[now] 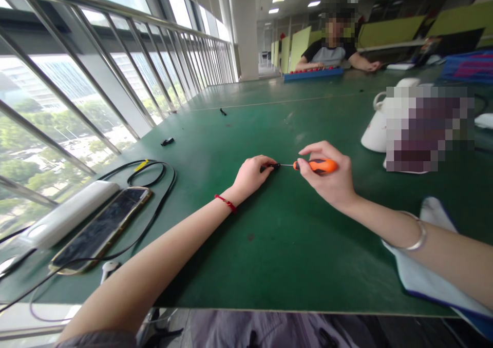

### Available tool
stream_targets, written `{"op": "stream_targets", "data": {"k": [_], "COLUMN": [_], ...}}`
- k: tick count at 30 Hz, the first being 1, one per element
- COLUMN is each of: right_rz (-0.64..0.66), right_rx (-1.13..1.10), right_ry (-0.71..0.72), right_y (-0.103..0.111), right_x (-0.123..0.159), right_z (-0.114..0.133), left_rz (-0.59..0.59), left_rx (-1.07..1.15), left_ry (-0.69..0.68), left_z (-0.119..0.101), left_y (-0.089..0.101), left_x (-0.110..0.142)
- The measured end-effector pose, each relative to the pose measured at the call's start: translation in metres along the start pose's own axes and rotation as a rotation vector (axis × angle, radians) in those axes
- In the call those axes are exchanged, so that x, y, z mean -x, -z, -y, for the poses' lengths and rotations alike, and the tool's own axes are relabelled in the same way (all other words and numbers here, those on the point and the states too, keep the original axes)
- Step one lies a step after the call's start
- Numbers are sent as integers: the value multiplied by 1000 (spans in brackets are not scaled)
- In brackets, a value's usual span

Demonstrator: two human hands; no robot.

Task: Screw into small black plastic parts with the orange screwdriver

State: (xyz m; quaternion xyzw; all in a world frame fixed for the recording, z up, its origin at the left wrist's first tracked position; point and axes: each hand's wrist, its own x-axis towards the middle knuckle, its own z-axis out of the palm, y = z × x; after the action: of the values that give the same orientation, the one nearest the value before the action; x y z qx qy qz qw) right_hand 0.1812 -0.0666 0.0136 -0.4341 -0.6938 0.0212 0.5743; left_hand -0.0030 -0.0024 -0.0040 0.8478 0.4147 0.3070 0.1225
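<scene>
My right hand [334,176] grips an orange and black screwdriver [322,166] by its handle. The thin shaft points left, and its tip meets a small black part [276,167]. That part is pinched between the thumb and fingers of my left hand [252,174], close above the green table [246,255]. What kind of part it is cannot be made out, as the fingers cover much of it. Farther left lies another small black piece [167,142], and a tiny black bit [223,112] rests beyond my left hand.
On the left lie a phone [102,230], a white power strip [73,212], an earbud [109,270] and a looped black cable [175,176]. At right stand a white jug [374,130] and a cloth [416,266] under my forearm. A person [334,55] sits across, behind a blue tray [313,74].
</scene>
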Motion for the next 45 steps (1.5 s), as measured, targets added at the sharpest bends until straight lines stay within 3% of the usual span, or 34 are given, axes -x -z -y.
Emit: {"op": "stream_targets", "data": {"k": [4, 10, 17, 22, 28, 35, 42, 45], "right_rz": [-106, 20, -99, 20, -63, 21, -89, -47], "right_rx": [-59, 57, -48, 39, -70, 57, -59, -26], "right_ry": [61, -11, 37, 13, 46, 15, 68, 17], "right_y": [-1, 0, -1, 0, -1, 0, -1, -1], "right_x": [-2, -1, -2, -1, -2, -1, -1, -1], "right_z": [-2, 0, -3, -1, -3, 0, -4, -1], "left_rz": [2, -1, 2, -1, 8, 4, 10, 7], "left_rx": [-5, -6, 0, 1, 0, -5, -5, -7], "left_ry": [-7, -1, -13, -12, -8, -9, -12, -10], "left_z": [0, 0, 1, 1, 0, 0, 1, 1], "left_y": [0, -1, -1, -1, 0, 0, 0, 0], "left_x": [0, 0, 0, 0, 0, 0, 0, 0]}}
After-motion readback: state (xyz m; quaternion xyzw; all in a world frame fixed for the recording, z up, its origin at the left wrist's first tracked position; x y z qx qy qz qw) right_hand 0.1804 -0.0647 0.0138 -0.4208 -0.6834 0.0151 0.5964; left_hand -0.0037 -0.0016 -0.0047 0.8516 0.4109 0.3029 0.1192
